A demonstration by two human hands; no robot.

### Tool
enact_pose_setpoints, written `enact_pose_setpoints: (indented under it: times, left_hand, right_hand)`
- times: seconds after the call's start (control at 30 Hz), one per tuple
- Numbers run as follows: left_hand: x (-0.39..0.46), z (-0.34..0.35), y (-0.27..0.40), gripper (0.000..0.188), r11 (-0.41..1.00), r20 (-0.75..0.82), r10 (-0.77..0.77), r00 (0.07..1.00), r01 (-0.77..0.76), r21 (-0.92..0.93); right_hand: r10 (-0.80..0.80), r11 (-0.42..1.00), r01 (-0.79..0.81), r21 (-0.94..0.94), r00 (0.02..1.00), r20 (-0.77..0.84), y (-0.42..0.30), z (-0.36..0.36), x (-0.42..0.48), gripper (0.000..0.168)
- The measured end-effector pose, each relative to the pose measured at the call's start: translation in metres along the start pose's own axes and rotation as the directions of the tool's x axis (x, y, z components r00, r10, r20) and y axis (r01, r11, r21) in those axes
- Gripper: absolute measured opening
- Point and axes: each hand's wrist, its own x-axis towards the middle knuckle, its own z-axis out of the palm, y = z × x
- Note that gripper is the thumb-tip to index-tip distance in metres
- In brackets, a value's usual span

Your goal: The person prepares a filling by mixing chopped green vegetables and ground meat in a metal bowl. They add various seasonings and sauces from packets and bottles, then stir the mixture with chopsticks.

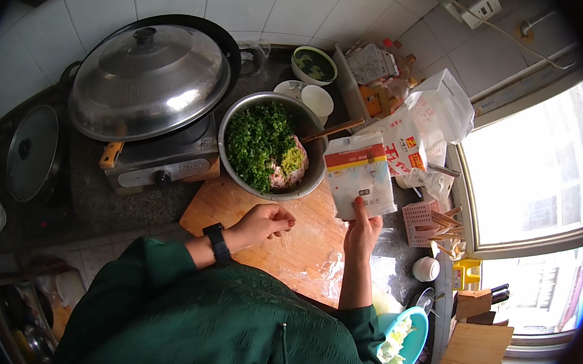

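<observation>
My right hand [363, 228] grips the lower edge of a white plastic packet [359, 178] with a red and yellow band; the packet bears writing. My left hand [266, 223], with a dark watch on the wrist, hovers above the wooden board [285, 244]. Its fingers are curled in and nothing shows between them. Just beyond both hands is a steel bowl [313, 188] at the far end of the board. In the bowl are chopped greens [255, 144], minced meat [284, 177] and a small heap of yellowish minced seasoning [292, 159]. Wooden chopsticks [336, 129] lean over its rim.
A lidded wok [151, 84] sits on a portable stove [166, 172] at the left. Behind the bowl stand a green-patterned bowl [314, 66] and small white dishes [316, 102]. Plastic bags [423, 123], a utensil basket [419, 223] and a turquoise basin [415, 346] line the right.
</observation>
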Motion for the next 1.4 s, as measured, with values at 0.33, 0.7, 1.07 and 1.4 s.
enact_pose_setpoints:
  times: [0.33,0.7,1.07,1.4]
  left_hand:
    - [-0.029,-0.032,-0.024,0.016,0.996,-0.143,-0.09,0.986,0.086,-0.037]
    - [-0.043,-0.053,-0.047,0.014,0.994,-0.176,-0.077,0.981,0.062,-0.089]
    - [-0.054,-0.062,-0.054,0.013,0.991,-0.199,-0.076,0.977,0.052,-0.123]
    - [-0.065,-0.07,-0.054,0.011,0.991,-0.24,-0.12,0.963,0.103,-0.084]
  right_hand:
    - [-0.178,0.814,0.192,-0.549,0.981,0.079,-0.033,0.028,0.012,0.024]
    - [-0.228,0.597,0.234,-0.767,0.966,0.117,-0.038,0.035,0.022,0.028]
    - [-0.293,0.514,0.274,-0.813,0.947,0.134,-0.037,0.046,0.031,0.028]
    - [-0.332,0.507,0.329,-0.797,0.927,0.171,-0.031,0.082,0.044,0.021]
